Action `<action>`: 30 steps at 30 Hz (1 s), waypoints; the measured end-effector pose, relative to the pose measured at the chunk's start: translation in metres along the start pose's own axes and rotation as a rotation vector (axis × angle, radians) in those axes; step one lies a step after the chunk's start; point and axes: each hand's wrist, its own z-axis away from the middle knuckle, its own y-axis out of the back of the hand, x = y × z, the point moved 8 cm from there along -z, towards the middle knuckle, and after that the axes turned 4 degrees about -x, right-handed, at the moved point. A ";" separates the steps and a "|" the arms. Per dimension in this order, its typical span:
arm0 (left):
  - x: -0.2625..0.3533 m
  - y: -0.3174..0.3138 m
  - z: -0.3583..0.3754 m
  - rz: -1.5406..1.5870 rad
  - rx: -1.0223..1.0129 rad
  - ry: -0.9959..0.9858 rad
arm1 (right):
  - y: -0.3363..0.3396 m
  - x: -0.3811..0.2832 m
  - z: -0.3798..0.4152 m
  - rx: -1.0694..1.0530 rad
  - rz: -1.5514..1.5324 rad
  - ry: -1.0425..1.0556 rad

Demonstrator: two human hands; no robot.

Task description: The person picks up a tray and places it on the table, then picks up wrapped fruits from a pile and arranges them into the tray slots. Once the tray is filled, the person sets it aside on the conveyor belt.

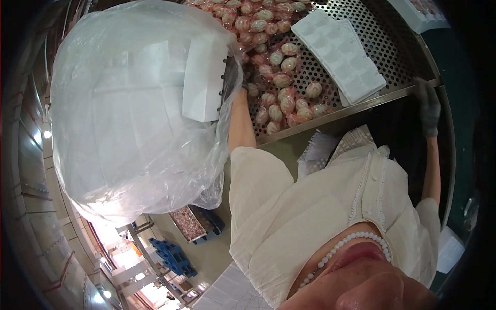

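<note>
A large clear plastic bag (129, 119) fills the left side and holds white trays or boxes, blurred by the film. My left hand (236, 72), in a dark glove, reaches into the bag's right edge. Dark fingertips show along the edge of a white foam tray (202, 80), and the hand seems closed on it. Beside this hand lie many egg-shaped pieces (275, 112) wrapped in clear film with red print. My right hand (428, 108), in a grey glove, hangs near the table's right corner. Motion smears its fingers, and I see nothing in it.
Stacked white foam trays with hollows (338, 57) lie on the perforated metal table (385, 36), which has a raised rim. A white box (421, 15) stands at top right. Blue pallets (173, 257) and a filled crate (187, 225) are on the floor.
</note>
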 end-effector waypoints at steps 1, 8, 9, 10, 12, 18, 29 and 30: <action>0.001 0.000 0.001 0.005 0.005 -0.004 | -0.028 -0.026 -0.009 -0.112 0.143 0.179; 0.006 -0.028 0.000 0.090 0.013 -0.026 | -0.181 -0.045 -0.030 -0.706 0.775 0.378; 0.008 -0.040 0.004 0.115 0.004 -0.031 | -0.185 -0.035 -0.036 -0.699 0.777 0.379; 0.004 -0.049 0.006 0.145 0.000 -0.035 | -0.189 -0.029 -0.040 -0.698 0.883 0.404; -0.002 -0.060 0.012 0.200 -0.006 -0.048 | -0.194 -0.016 -0.045 -0.695 0.989 0.354; 0.066 -0.138 0.047 0.481 -0.258 -0.305 | -0.187 -0.005 -0.057 -0.594 1.085 0.260; 0.099 -0.068 0.095 -0.457 -0.069 -0.299 | -0.157 0.010 -0.074 -0.296 1.267 0.215; 0.060 -0.045 0.095 -0.467 -0.015 -0.172 | -0.157 0.010 -0.075 -0.312 1.265 0.186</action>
